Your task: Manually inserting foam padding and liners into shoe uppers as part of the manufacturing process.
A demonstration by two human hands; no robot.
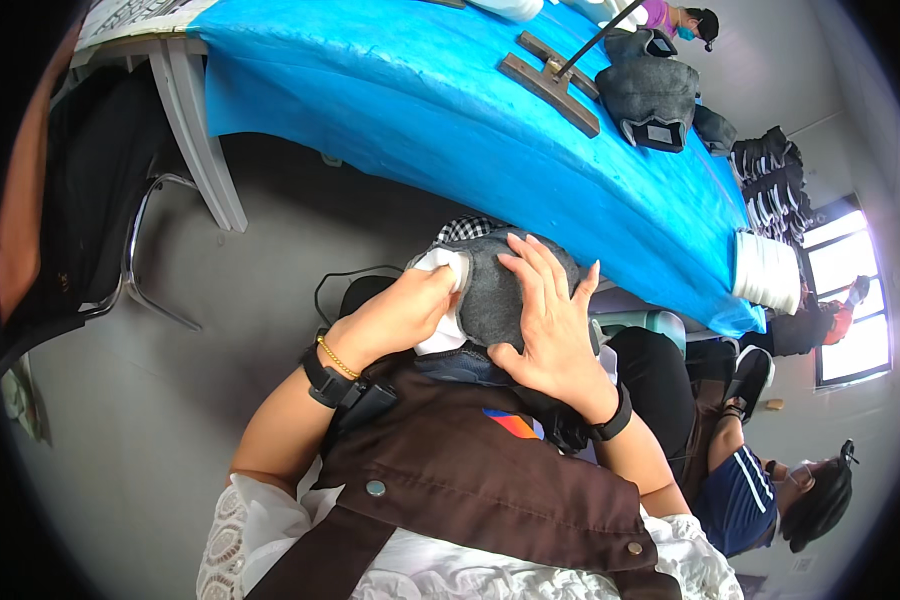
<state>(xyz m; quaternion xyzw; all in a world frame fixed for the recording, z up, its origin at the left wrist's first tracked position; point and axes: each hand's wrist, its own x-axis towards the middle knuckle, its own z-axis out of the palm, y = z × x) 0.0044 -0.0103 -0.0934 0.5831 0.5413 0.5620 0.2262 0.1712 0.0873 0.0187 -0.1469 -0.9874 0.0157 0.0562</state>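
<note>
In my lap rests a rounded dark grey felt-like piece (495,300), shaped like a cap, with white cloth (440,338) at its left edge. My left hand (395,312) is closed on the white cloth, its fingertips partly hidden in the folds. Over the top and right side of the grey piece lies my right hand (558,325), fingers spread and thumb apart. Black-and-white checked cloth (465,229) shows just beyond the grey piece.
A blue-covered table (420,110) stretches ahead, bearing a metal stand (555,75) and grey felt pieces (650,95). White round stacked items (767,272) stand at its right end. A chair (135,250) is at left. A co-worker (745,495) sits at right.
</note>
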